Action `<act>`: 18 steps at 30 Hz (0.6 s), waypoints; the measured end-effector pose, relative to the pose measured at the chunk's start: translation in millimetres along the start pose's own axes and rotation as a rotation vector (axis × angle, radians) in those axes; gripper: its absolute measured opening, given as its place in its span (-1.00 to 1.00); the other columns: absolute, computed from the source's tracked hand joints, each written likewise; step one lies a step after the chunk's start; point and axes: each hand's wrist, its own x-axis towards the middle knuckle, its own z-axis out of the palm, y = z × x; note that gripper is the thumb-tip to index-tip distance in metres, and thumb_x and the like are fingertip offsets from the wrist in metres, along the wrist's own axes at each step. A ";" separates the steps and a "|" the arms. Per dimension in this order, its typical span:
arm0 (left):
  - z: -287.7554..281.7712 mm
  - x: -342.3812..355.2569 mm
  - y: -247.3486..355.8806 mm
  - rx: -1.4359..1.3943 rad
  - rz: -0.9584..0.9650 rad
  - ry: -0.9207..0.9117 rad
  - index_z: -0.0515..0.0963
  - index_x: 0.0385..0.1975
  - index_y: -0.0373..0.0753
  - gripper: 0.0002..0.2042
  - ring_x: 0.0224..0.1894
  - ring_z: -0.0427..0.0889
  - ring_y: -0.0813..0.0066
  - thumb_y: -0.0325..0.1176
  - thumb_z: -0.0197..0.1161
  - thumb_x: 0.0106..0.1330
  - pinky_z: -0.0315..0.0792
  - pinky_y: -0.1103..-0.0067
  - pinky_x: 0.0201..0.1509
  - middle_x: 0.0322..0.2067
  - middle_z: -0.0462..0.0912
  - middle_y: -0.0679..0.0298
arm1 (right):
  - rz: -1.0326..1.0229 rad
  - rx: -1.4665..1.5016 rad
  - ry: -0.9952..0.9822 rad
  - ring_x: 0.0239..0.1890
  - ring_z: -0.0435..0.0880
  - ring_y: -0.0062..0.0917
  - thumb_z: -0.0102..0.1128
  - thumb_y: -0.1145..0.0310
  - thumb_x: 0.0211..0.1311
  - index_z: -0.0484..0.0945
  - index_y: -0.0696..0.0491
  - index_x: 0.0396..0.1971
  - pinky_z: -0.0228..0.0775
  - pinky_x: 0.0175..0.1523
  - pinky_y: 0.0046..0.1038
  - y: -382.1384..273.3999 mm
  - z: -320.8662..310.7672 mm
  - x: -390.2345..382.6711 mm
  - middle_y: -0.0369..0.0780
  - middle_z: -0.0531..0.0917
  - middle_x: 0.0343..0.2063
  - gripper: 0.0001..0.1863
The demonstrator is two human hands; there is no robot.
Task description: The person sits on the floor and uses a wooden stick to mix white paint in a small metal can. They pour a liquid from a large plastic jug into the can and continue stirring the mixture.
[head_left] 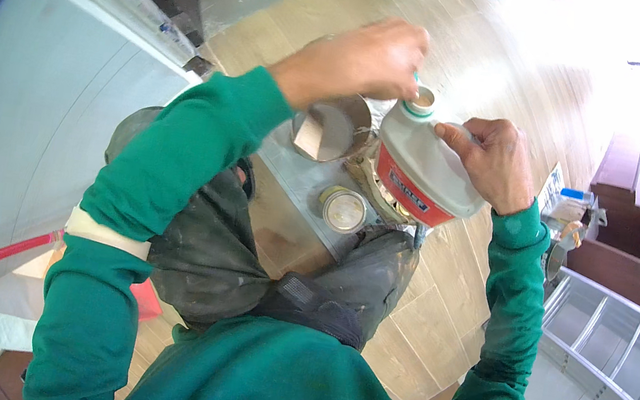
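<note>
My right hand grips a white plastic jug with a red label by its handle, holding it tilted in front of me. Its mouth is uncapped, with a green ring around the neck. Beside that mouth is my left hand, closed and slightly blurred. A bit of green at its fingertips looks like the jug's cap, mostly hidden by the fingers. Below the left forearm stands a round bucket with greyish contents and a light wooden piece in it. A small lidded can sits between my knees.
A grey board lies on the wood-look tile floor under the bucket and can. An aluminium ladder and dark brown boards are at the right. At the left are a pale panel and a red-handled tool.
</note>
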 end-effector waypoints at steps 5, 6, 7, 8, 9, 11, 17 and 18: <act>-10.2 33.7 11.1 -0.598 -0.541 -0.337 0.72 -0.42 -0.47 -0.58 -0.60 0.65 0.46 -0.09 0.37 0.24 0.52 0.48 -0.46 -0.66 0.66 0.08 | -0.137 -0.074 0.239 -0.67 0.64 -0.38 0.43 0.07 0.21 0.75 0.17 -0.46 0.45 -0.47 -0.35 13.9 -6.6 -3.4 -0.05 0.60 -0.72 -0.60; -13.2 38.7 12.6 -0.551 -0.542 -0.300 0.72 -0.44 -0.46 -0.59 -0.62 0.64 0.42 -0.10 0.38 0.23 0.52 0.46 -0.46 -0.67 0.65 0.09 | -0.172 -0.076 0.284 -0.67 0.65 -0.35 0.43 0.06 0.21 0.75 0.17 -0.47 0.46 -0.47 -0.33 16.2 -6.0 0.6 -0.04 0.61 -0.72 -0.60; -16.2 42.2 13.0 -0.525 -0.529 -0.266 0.71 -0.46 -0.46 -0.59 -0.63 0.63 0.38 -0.11 0.38 0.22 0.52 0.44 -0.46 -0.68 0.64 0.10 | -0.190 -0.076 0.327 -0.67 0.66 -0.31 0.43 0.04 0.20 0.74 0.16 -0.48 0.47 -0.46 -0.32 18.0 -4.8 5.2 -0.03 0.61 -0.71 -0.59; -16.7 44.8 14.0 -0.497 -0.504 -0.229 0.71 -0.48 -0.45 -0.60 -0.65 0.61 0.34 -0.12 0.39 0.22 0.52 0.42 -0.46 -0.69 0.63 0.10 | -0.237 -0.122 0.358 -0.63 0.67 -0.24 0.41 0.02 0.18 0.74 0.13 -0.52 0.51 -0.44 -0.27 18.9 -2.2 10.3 -0.04 0.62 -0.70 -0.58; -15.1 47.4 14.5 -0.371 -0.498 -0.227 0.71 -0.46 -0.44 -0.62 -0.64 0.61 0.29 -0.13 0.40 0.20 0.52 0.42 -0.44 -0.66 0.65 0.09 | -0.268 -0.168 0.387 -0.59 0.69 -0.16 0.39 -0.01 0.16 0.73 0.09 -0.56 0.54 -0.41 -0.22 19.2 0.5 16.4 -0.05 0.63 -0.69 -0.58; -8.6 52.4 10.6 -0.133 -0.422 -0.162 0.72 -0.41 -0.41 -0.65 -0.62 0.61 0.20 -0.15 0.41 0.17 0.53 0.40 -0.42 -0.59 0.68 0.05 | -0.295 -0.205 0.415 -0.54 0.70 -0.10 0.36 -0.04 0.13 0.69 0.04 -0.66 0.58 -0.39 -0.16 22.0 -1.3 28.0 -0.07 0.63 -0.70 -0.57; -1.5 65.0 -1.2 -0.282 -0.004 0.065 0.71 -0.22 -0.30 -0.77 -0.32 0.70 0.06 -0.34 0.40 0.16 0.57 0.39 -0.22 -0.30 0.71 0.05 | -0.351 -0.181 0.533 -0.52 0.72 -0.12 0.33 -0.13 0.13 0.75 0.00 -0.58 0.59 -0.34 -0.16 35.4 -26.6 45.7 -0.04 0.66 -0.66 -0.54; -3.0 71.4 1.4 -0.317 0.073 0.150 0.68 -0.34 -0.35 -0.80 -0.38 0.70 0.03 -0.35 0.38 0.15 0.55 0.34 -0.28 -0.41 0.68 0.01 | -0.362 -0.179 0.539 -0.51 0.72 -0.13 0.32 -0.15 0.13 0.77 -0.01 -0.57 0.60 -0.32 -0.17 36.9 -32.1 47.3 -0.04 0.67 -0.65 -0.54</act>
